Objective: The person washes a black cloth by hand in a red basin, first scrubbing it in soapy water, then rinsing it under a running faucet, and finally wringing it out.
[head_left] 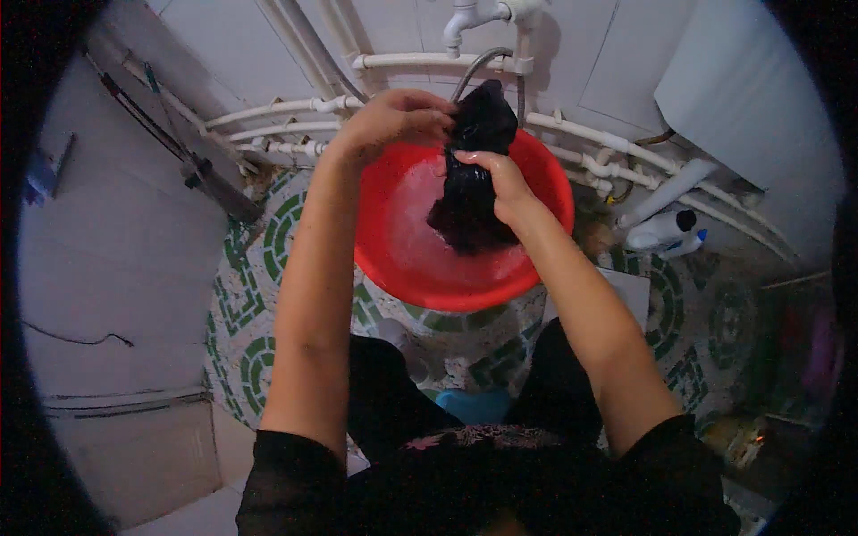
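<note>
A wet black cloth (483, 192) hangs over a round red basin (447, 293), its lower end down by the cloudy, sudsy water (416, 210). My right hand (502, 181) is closed around the middle of the cloth, thumb lying across its front. At the cloth's upper left edge is my left hand (400, 118), its fingers stretched toward the fabric and slightly apart. Whether those fingertips touch the cloth I cannot tell. The part of the cloth inside my right palm is hidden.
A white tap (463, 25) juts from the wall above the basin, with white pipes (411, 61) and a grey hose (483, 64) behind. Bottles (660, 230) stand at the right on the green-patterned floor (277, 241). A long-handled tool (201, 170) leans at the left.
</note>
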